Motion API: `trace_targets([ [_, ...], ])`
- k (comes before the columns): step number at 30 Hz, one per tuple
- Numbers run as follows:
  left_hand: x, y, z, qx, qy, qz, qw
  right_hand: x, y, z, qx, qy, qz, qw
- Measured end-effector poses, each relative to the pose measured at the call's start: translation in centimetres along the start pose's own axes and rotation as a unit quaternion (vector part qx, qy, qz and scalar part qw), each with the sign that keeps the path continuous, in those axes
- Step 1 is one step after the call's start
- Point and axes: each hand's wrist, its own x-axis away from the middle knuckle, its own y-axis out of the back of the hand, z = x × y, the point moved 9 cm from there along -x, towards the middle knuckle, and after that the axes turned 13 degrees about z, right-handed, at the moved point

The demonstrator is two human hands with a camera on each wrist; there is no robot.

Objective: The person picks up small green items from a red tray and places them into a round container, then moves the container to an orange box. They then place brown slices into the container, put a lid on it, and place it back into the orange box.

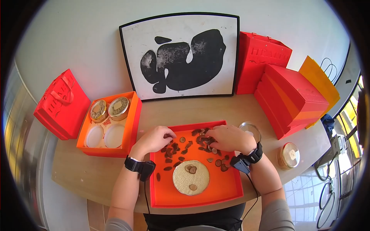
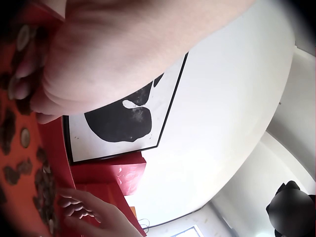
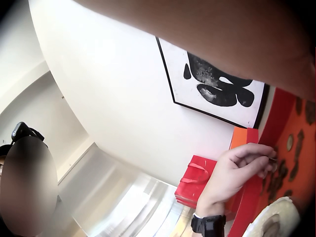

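Note:
A shallow red box lid (image 1: 227, 192) with an orange inside holds many dried brown slices (image 1: 169, 151). My left hand (image 1: 155, 139) is over its far left corner, thumb and fingertips pinching a small slice (image 3: 272, 159), seen in the right wrist view. Across from it, my right hand (image 1: 234, 139) reaches over the far right side. Its bent fingers touch the thickest heap of slices (image 1: 203, 141), thumb and fingertips apart. Nearer my body, a round cream patterned disc (image 1: 181, 181) lies in the lid with a few pale brown slices (image 1: 193, 187) on it.
To the left, an orange box (image 1: 135, 115) carries two clear jars (image 1: 118, 107) beside a red bag (image 1: 63, 104). A framed black-and-white picture (image 1: 181, 57) leans at the back. Rightward stand red boxes (image 1: 291, 96), an open clear container (image 1: 250, 129) and a lidded jar (image 1: 289, 156).

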Motion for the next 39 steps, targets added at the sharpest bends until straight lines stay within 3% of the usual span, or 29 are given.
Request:
trace_targets([
  [5,-0.5,-0.2,0.6,0.013,-0.017,-0.014,1.000,0.2,0.1,-0.9,0.011,0.004,-0.028,1.000],
  [7,-0.7,-0.2,0.6,0.052,-0.022,-0.018,0.998,1.3,1.5,-1.0,0.003,0.032,-0.125,0.992],
  [10,-0.1,0.8,0.2,0.062,-0.016,-0.045,0.997,1.3,1.2,-1.5,0.028,-0.027,-0.061,0.997],
  [13,0.3,1.1,-0.5,0.111,-0.034,-0.033,0.993,0.7,-0.1,-1.4,0.080,-0.016,-0.046,0.996],
  [16,1.6,0.9,-2.3,0.142,-0.050,0.005,0.989,-0.9,-2.0,-2.5,0.120,-0.050,-0.011,0.991],
  [19,2.8,-1.8,-6.0,0.109,-0.155,0.142,0.972,-1.1,-2.2,-2.7,0.096,-0.029,-0.012,0.995],
  [21,3.0,-3.1,-6.2,0.064,-0.110,0.187,0.974,-1.1,-1.8,-2.4,0.090,-0.021,-0.003,0.996],
  [23,1.7,-2.6,-5.3,0.045,-0.115,0.139,0.983,-0.9,-1.4,-2.2,0.085,-0.016,0.007,0.996],
  [25,0.0,-2.7,-3.6,0.024,-0.121,0.094,0.988,-0.4,-0.4,-2.4,0.046,-0.022,-0.040,0.998],
  [27,-0.7,-2.5,-2.1,-0.062,-0.178,0.025,0.982,0.4,0.7,-1.3,0.050,-0.019,-0.059,0.997],
  [29,-0.9,-2.8,-1.5,-0.064,-0.165,0.038,0.983,1.2,1.8,0.3,0.053,-0.013,-0.075,0.996],
  [31,-1.1,-3.3,-0.9,0.040,-0.079,0.109,0.990,1.8,1.4,3.2,-0.075,0.103,-0.025,0.991],
  [32,-1.3,-3.5,-0.8,0.040,-0.080,0.113,0.990,1.9,1.3,3.6,-0.078,0.100,-0.025,0.992],
  [34,-1.8,-3.1,-0.5,0.040,-0.119,0.082,0.989,2.4,0.6,5.4,-0.095,0.181,0.018,0.979],
  [39,-2.4,-3.2,0.9,0.028,-0.106,0.060,0.992,0.9,-1.0,1.4,0.006,0.054,0.017,0.998],
])
